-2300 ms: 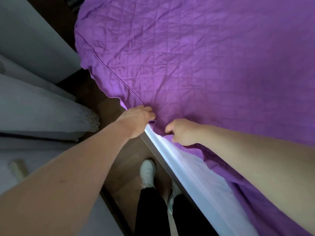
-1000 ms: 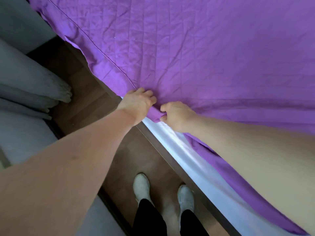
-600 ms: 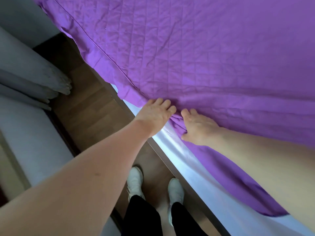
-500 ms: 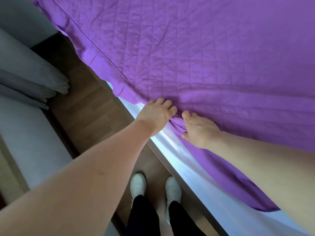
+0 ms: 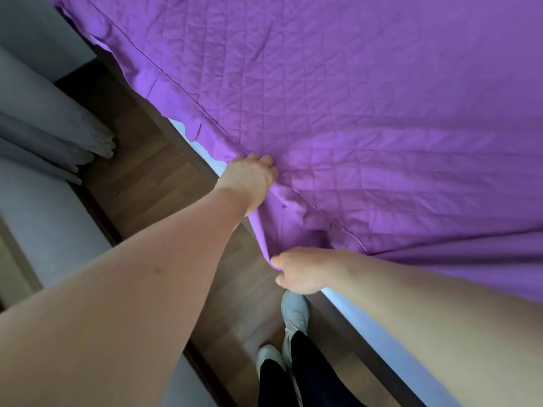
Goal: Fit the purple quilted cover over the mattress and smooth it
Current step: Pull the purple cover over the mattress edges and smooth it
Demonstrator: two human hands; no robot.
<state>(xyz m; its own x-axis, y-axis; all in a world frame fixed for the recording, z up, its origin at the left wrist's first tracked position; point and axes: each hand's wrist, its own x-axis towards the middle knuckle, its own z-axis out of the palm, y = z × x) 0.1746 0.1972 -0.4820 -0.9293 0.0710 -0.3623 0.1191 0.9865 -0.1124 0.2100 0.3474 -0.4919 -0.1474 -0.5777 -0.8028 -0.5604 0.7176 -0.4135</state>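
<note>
The hands were found parted since half a second before: the left hand (image 5: 248,180) pinned the purple quilted cover (image 5: 367,113) at the mattress (image 5: 382,327) edge, while the right hand's (image 5: 305,270) fingers, closed on the skirt, had drawn it down over the side.

Matt quilted cloth cover (image 5: 367,113); smooth wood floor (image 5: 147,183).

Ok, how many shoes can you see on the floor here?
2. One pale shoe is on the wooden floor just below the right hand; the other shoe sits lower and further left. Dark trouser legs partly cover both.
</note>
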